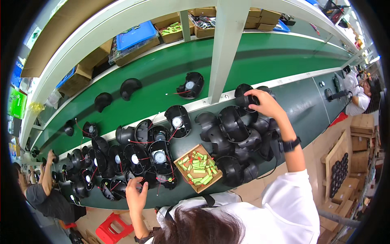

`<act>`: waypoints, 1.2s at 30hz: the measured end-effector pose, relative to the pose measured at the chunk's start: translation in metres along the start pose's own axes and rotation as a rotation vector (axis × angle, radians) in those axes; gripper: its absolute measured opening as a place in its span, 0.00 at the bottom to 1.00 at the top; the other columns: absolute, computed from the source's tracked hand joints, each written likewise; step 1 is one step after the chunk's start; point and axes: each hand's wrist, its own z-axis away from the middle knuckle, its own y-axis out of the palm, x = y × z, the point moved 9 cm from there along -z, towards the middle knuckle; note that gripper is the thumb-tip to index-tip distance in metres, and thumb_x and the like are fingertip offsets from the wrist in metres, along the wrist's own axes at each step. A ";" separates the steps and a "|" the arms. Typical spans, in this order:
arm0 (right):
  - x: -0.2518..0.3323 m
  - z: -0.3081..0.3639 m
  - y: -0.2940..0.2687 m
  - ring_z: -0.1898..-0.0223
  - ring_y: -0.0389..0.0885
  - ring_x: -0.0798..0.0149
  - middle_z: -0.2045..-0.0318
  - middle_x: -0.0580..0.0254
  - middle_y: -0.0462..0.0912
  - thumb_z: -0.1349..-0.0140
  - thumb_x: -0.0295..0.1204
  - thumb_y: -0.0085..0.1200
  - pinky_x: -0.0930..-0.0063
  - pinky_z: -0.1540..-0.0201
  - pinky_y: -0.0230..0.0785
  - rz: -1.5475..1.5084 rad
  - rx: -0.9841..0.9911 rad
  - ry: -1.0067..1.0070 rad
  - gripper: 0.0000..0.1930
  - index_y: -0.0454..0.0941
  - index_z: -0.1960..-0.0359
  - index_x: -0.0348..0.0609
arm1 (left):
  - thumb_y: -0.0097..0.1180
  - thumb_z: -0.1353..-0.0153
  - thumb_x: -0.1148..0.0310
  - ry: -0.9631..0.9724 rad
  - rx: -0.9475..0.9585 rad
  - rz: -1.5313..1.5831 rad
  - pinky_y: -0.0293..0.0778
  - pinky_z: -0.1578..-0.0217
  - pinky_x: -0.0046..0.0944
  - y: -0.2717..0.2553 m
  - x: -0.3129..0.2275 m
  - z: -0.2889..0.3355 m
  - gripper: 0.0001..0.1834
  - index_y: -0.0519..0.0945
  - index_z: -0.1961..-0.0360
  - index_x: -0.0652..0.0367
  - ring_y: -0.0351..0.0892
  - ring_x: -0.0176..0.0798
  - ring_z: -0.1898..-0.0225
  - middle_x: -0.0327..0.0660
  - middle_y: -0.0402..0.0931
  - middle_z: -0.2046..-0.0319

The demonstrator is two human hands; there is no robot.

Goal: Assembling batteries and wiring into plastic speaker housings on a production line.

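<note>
My right hand [266, 104] reaches over a heap of curved black plastic shells [233, 124]. Its thumb and fingers are closed on one black plastic shell [246, 105] at the heap's far side. At the bench's near edge my left hand [136, 194] has its thumb and fingers apart, close beside black housings with round silver speakers [159, 157] and red wires. Whether it touches the nearest housing I cannot tell. Between the two groups sits a cardboard box [198, 188] of green cylindrical batteries [199, 166] with red leads.
A green conveyor belt [162, 67] runs behind the bench and carries several black housings [190, 85]. A white upright post [227, 44] stands at the belt's near edge. Parts boxes [136, 38] line the far shelf. Co-workers sit at left [48, 199] and right [359, 95]; a red stool [113, 229] stands below.
</note>
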 end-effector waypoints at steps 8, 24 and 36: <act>-0.090 0.009 0.072 0.68 0.85 0.54 0.74 0.55 0.85 0.56 0.25 0.63 0.64 0.63 0.77 0.397 0.343 0.188 0.10 0.83 0.69 0.39 | 0.63 0.46 0.71 -0.107 -0.021 0.030 0.73 0.67 0.40 0.001 0.012 0.007 0.13 0.80 0.59 0.62 0.79 0.43 0.68 0.46 0.79 0.64; 0.121 -0.112 0.144 0.53 0.81 0.49 0.56 0.50 0.82 0.52 0.40 0.68 0.59 0.51 0.74 0.529 0.294 -0.058 0.30 0.72 0.49 0.40 | 0.63 0.46 0.69 0.049 -0.064 0.039 0.73 0.68 0.40 0.002 0.000 0.004 0.14 0.80 0.59 0.64 0.81 0.43 0.68 0.47 0.80 0.64; 0.003 -0.178 0.180 0.62 0.84 0.55 0.65 0.54 0.84 0.51 0.33 0.62 0.66 0.57 0.75 0.600 0.091 0.200 0.15 0.81 0.62 0.39 | 0.62 0.45 0.67 -0.382 -0.260 0.160 0.76 0.65 0.44 -0.035 0.118 0.122 0.13 0.80 0.61 0.62 0.81 0.48 0.66 0.47 0.80 0.63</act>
